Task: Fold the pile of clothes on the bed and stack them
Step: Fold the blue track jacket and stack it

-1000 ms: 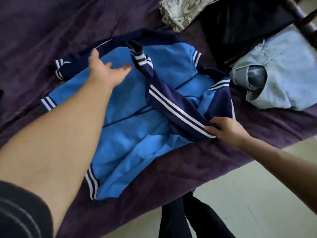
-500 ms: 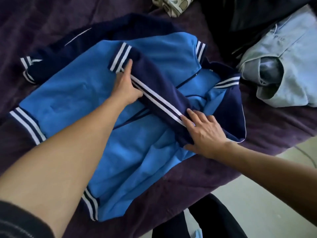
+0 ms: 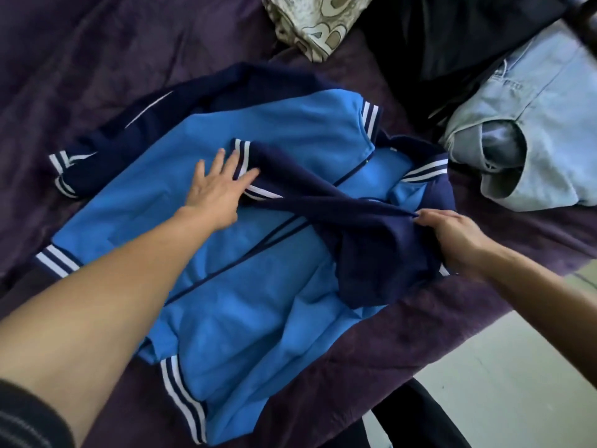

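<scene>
Head view: blue jacket [image 3: 258, 302] lies flat on bed [image 3: 113, 59], its hem near the bed edge by floor [image 3: 517, 383]. Left hand [image 3: 216, 192] flat, fingers straight, pressing navy sleeve [image 3: 323, 189] cuff. Right hand [image 3: 452, 234] pinches sleeve at shoulder. Open bedcover upper left; jeans [image 3: 549, 124] upper right.

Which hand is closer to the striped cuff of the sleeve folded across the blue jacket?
Left. The left hand lies flat with its fingers on the striped cuff; the right hand pinches the same sleeve at its far, shoulder end.
</scene>
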`<state>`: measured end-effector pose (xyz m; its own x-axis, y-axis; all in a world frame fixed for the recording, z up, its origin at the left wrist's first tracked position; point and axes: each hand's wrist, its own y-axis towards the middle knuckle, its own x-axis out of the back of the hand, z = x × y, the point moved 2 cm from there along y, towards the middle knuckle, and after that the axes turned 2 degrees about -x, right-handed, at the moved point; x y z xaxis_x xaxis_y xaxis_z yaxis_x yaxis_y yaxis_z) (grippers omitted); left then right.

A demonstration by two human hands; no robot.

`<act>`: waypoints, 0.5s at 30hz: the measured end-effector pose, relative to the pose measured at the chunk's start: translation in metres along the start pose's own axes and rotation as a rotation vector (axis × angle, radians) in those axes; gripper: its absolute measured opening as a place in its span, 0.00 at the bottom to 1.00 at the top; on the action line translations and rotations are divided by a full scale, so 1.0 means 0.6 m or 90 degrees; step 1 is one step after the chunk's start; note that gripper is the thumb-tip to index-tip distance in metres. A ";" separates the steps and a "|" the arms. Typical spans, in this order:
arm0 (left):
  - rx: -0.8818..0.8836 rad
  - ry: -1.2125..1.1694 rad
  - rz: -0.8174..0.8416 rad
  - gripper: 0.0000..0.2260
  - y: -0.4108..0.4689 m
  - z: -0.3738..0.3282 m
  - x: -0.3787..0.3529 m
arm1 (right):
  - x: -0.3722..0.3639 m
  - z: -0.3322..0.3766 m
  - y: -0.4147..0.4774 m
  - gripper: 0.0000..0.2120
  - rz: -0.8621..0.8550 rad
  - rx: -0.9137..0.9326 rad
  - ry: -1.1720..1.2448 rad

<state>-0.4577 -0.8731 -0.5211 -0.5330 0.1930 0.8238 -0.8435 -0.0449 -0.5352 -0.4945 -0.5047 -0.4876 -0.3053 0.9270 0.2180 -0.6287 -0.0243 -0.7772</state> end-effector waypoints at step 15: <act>0.364 -0.814 -0.114 0.04 0.062 0.127 0.204 | -0.035 0.044 0.024 0.13 -0.099 0.248 -0.549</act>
<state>-0.5594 -0.9258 -0.4261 0.1512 -0.7577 0.6348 -0.6511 -0.5595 -0.5128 -0.5160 -0.5344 -0.4877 -0.5225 0.3394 0.7822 -0.8525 -0.1908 -0.4866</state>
